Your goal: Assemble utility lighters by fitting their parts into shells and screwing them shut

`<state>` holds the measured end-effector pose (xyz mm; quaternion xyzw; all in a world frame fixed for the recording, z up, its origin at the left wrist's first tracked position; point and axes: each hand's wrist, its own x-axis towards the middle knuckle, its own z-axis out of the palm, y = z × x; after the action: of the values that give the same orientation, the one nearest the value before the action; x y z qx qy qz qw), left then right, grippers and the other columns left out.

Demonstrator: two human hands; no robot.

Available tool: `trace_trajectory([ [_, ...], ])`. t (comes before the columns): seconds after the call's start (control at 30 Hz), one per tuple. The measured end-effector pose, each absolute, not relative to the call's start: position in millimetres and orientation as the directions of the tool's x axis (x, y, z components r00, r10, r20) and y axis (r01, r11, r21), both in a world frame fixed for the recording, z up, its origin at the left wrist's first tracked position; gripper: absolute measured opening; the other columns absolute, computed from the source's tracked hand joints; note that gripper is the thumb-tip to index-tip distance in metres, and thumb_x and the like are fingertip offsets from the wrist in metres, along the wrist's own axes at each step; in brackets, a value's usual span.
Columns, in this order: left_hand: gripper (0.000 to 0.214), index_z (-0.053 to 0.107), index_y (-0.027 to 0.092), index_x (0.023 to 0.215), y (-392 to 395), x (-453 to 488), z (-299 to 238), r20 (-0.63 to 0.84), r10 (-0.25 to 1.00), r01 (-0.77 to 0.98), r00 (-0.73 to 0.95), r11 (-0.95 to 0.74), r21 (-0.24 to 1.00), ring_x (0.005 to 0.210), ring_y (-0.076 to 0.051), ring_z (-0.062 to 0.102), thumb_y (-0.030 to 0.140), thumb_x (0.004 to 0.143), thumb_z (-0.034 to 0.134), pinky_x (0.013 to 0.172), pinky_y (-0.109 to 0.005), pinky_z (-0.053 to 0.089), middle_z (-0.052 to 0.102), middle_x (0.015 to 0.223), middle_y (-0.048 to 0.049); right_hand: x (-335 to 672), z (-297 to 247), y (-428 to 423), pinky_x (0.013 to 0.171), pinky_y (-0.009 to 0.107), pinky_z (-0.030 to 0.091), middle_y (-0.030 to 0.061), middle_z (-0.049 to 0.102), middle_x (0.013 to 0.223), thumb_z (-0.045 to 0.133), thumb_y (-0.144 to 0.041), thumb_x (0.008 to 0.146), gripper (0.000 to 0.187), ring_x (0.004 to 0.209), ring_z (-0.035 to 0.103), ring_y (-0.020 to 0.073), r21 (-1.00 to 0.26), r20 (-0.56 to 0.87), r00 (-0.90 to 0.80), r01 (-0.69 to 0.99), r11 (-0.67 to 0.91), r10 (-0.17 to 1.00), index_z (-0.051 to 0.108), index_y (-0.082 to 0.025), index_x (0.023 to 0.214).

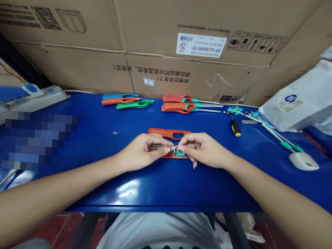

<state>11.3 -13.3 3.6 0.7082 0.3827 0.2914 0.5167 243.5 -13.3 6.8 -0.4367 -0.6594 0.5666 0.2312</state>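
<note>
Nearest the camera is a pale grey cloth shirt (146, 226) with bold black lettering. The left hand (143, 151) has its thumb and fingers closed round one slim clear tube (158, 147). The right hand (206, 148) pinches thumb and forefinger together on a small white piece (175, 146) at the tube's end, other fingers loosely curled. Beneath both hands, on a glossy blue table (161, 189), lies an orange plastic lighter shell (168, 155) containing a teal plastic part (179, 153). Just behind the shell is one orange plastic half (158, 132) with an oval opening; to its left lie a few thin metal pins (116, 132).

Farther behind the shell, leftward, are three slim plastic handles (135, 105): blue, orange and green. Straight behind it are two orange lighter bodies (174, 108) with metal rods. Right of the shell are one black-and-yellow screwdriver (236, 128), one rounded white plastic object (303, 161) and one white paper bag (302, 100) with a purple round logo. Beyond the shell stands a brown cardboard box (150, 35), its upside-down white label (201, 45) reading "KFR-46G/BpR3AES1(B1)" and "25".
</note>
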Motion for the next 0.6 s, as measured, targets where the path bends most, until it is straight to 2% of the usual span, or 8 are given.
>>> trace_trajectory([
  [0.23, 0.029, 0.079, 0.014, 0.109, -15.4, 12.7, -0.7, 0.045, 0.856, 0.238, 0.516, -0.193, 0.952, 0.09, -0.021, 0.073, 0.032, 0.087, 0.07, 0.079, -0.029, 0.056, 0.079, 0.105, -0.0098, 240.3, 6.6, -14.2, 0.039, 0.02, 0.052, -0.0053, 0.056, 0.057, 0.079, -0.051, 0.077, 0.041, 0.046, 0.051, 0.0071, -0.956, -0.195, -0.455, 0.286, -0.065, 0.869, 0.067, -0.014, 0.09],
  [0.43, 0.029, 0.079, 0.016, 0.111, -17.5, 13.3, -3.3, 0.057, 0.859, 0.209, 0.509, -0.188, 0.96, 0.097, -0.023, 0.073, 0.033, 0.089, 0.07, 0.086, -0.031, 0.056, 0.079, 0.11, -0.0089, 239.1, 4.6, -14.1, 0.041, 0.02, 0.051, -0.0028, 0.062, 0.063, 0.082, -0.054, 0.072, 0.045, 0.047, 0.054, 0.0069, -0.965, -0.194, -0.434, 0.244, -0.093, 0.88, 0.067, -0.014, 0.088],
  [0.6, 0.028, 0.079, 0.017, 0.11, -19.1, 15.0, -4.0, 0.073, 0.868, 0.196, 0.491, -0.192, 0.962, 0.095, -0.023, 0.073, 0.033, 0.089, 0.071, 0.085, -0.031, 0.057, 0.079, 0.11, -0.0091, 238.2, 5.0, -14.0, 0.043, 0.02, 0.05, -0.0027, 0.063, 0.061, 0.082, -0.053, 0.073, 0.044, 0.046, 0.054, 0.0067, -0.97, -0.193, -0.426, 0.221, -0.106, 0.884, 0.067, -0.014, 0.085],
])
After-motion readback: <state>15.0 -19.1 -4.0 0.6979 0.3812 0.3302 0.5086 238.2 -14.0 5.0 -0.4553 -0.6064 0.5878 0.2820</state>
